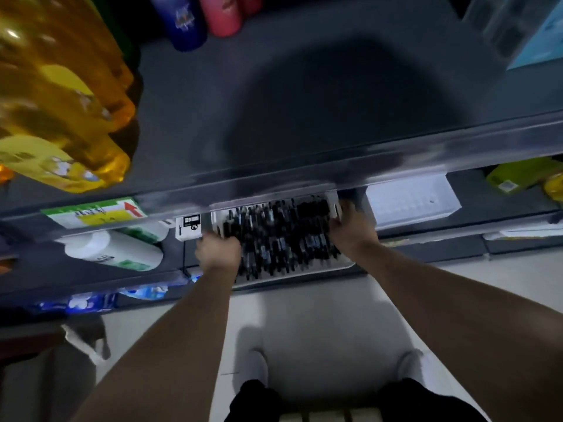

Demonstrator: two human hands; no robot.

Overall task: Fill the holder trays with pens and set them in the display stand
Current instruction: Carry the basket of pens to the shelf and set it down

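Full pen tray held at both ends, low on the shelving.

The holder tray [333,205], packed with dark pens [280,236], sits on a lower shelf [426,239] under the upper shelf's front edge; the left hand [217,249] is closed on its left end and the right hand [350,222] on its right end. Judged step: seating a filled tray. Next likely needs a level push or lift, so pens stay put; an empty white tray [411,199] waits just right.

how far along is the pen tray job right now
Done: the white holder tray looks packed with black pens. In hand: the left hand and right hand grip its two ends at the lower dark shelf. Left: seating it, and the empty white tray beside it looks unfilled.
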